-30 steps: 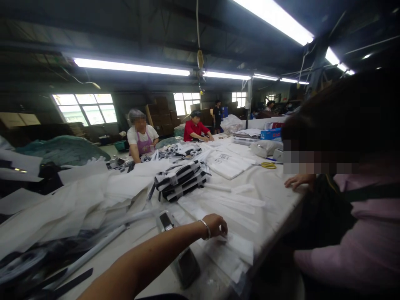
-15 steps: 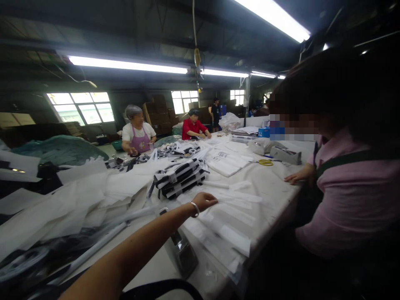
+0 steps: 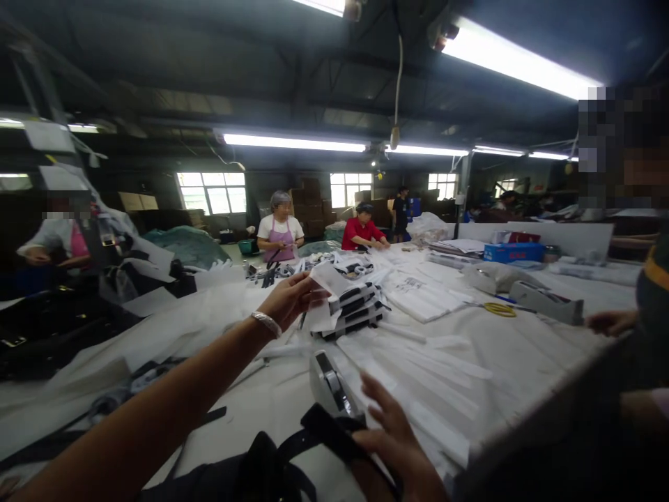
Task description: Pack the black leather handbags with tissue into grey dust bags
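My left hand [image 3: 293, 298], with a silver bangle on the wrist, pinches a small white sheet [image 3: 325, 317] above the table. Behind that sheet lies a stack of black straps wrapped in white [image 3: 360, 322]. At the bottom, my right hand [image 3: 394, 436] has its fingers spread and slightly blurred. Its thumb lies against a black strap [image 3: 329, 429] of a dark item that is partly out of view. A tape dispenser [image 3: 333, 383] stands just beyond that strap. Translucent white strips [image 3: 433, 390] are fanned out to the right of the dispenser.
Yellow-handled scissors [image 3: 499, 309] and another tape dispenser [image 3: 546, 301] lie at the right. A blue box [image 3: 513, 252] is farther back. White sheets [image 3: 193, 314] and black bags [image 3: 52, 321] cover the left. A co-worker's hand [image 3: 609, 322] rests at the right table edge.
My left hand has lifted from the translucent strips and moved left, now with a white sheet in it. My right hand has come into view. The view has turned left.
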`<state>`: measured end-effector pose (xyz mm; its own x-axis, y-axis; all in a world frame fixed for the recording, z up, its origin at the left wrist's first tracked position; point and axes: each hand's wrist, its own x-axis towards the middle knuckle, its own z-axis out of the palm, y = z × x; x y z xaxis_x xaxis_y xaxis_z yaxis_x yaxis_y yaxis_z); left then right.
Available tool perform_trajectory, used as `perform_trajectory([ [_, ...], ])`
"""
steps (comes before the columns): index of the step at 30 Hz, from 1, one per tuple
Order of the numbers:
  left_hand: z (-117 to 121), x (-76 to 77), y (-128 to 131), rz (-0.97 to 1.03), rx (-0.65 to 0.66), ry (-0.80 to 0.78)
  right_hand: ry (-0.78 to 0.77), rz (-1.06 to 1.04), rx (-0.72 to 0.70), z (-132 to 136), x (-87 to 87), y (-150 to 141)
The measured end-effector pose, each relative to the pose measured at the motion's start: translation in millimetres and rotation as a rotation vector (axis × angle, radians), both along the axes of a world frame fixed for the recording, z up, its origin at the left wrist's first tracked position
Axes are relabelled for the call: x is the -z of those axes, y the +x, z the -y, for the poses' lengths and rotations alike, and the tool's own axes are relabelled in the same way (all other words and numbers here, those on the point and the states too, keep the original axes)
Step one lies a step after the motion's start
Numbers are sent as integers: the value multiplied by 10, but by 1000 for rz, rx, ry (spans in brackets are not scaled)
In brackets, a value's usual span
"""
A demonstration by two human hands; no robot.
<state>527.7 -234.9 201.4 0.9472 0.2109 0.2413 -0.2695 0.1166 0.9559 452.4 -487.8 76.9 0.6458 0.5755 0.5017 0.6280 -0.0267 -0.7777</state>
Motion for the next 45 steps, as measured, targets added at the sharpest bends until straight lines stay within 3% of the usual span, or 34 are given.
perform_trajectory([
  [3,-42,-147,-593,11,0,-42,32,199,157,-251,-201,40],
  [9,-61,-180,-1506,-28,-11,-76,-92,362,-153,-799,-614,-218],
  [12,-212,-240,-1752,12,-126,-134,-116,246,-340,-924,-683,-374],
  [16,-631,-307,-1941,42,-382,-347,-91,-198,-493,-1011,-669,-522],
  [19,-1044,-109,-2038,111,-502,-519,-179,-560,-700,-1169,-658,-565],
  [21,-1281,190,-2113,123,-562,-636,-208,-709,-756,-1330,-659,-585],
  [24,-1460,768,-2324,36,-617,-770,-271,-815,-749,-1576,-661,-646],
  [26,-1440,1109,-2573,-46,-601,-820,-334,-858,-728,-1700,-661,-702],
  [28,-1328,1327,-2902,-132,-533,-845,-391,-885,-732,-1792,-664,-754],
  [30,-1154,1406,-3255,-168,-516,-814,-422,-897,-753,-1875,-674,-792],
  [34,-762,1332,-3697,-136,-669,-562,-437,-907,-780,-2087,-686,-870],
  [39,-481,1278,-3490,-154,-452,-379,-371,-703,-855,-2311,-649,-1043],
  [45,-459,1266,-3196,-127,-447,-320,-408,-422,-772,-2345,-635,-1106],
])
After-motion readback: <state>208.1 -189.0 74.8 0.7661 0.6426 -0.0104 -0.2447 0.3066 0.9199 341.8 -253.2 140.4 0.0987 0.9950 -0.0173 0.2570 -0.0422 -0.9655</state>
